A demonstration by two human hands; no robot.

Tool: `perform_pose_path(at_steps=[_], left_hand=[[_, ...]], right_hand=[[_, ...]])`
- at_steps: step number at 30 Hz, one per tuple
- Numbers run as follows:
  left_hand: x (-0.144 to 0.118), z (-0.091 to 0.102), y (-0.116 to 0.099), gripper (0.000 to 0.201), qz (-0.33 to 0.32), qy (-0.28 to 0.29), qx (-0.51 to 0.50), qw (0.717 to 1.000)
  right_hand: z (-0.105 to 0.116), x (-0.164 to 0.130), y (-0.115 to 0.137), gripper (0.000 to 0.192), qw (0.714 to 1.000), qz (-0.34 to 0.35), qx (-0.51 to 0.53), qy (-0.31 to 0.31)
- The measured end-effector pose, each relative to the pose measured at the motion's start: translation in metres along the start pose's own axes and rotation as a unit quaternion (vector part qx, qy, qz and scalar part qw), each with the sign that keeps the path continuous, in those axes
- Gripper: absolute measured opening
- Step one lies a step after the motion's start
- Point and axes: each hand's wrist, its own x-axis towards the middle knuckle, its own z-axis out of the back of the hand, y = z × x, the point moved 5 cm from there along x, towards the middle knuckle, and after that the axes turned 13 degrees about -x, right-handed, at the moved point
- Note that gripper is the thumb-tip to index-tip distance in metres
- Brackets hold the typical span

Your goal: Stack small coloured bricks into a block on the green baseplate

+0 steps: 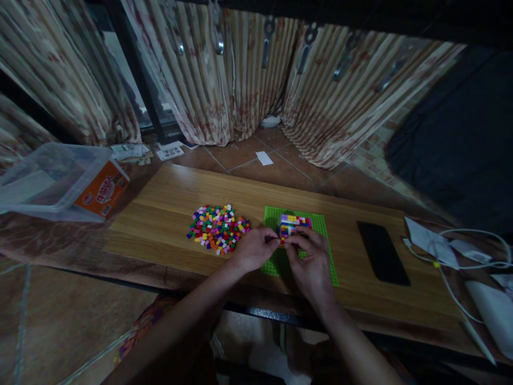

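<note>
Fingers of both the left hand [253, 249] and right hand [310, 262] pinch the block stack [294, 225] between them.

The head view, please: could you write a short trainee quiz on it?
1. True or false: the phone lies on the green baseplate.
2. Which side of the baseplate is the loose brick pile on: a) left, b) right?
3. What do the left hand and right hand both touch?

Key: 1 false, it lies on the board, right of the baseplate. 2 a. 3 the brick block on the baseplate.
</note>
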Motion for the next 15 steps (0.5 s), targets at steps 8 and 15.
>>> perform_pose_path(at_steps=[8, 15], left_hand=[[-0.003, 0.001, -0.005, 0.024, 0.01, 0.008, 0.005, 1.0], [-0.003, 0.003, -0.004, 0.04, 0.023, 0.016, 0.014, 1.0]], right_hand=[[0.0, 0.001, 0.001, 0.013, 1.0, 0.0, 0.025, -0.002], [0.009, 0.01, -0.032, 0.015, 0.976, -0.13, 0.172, -0.034]])
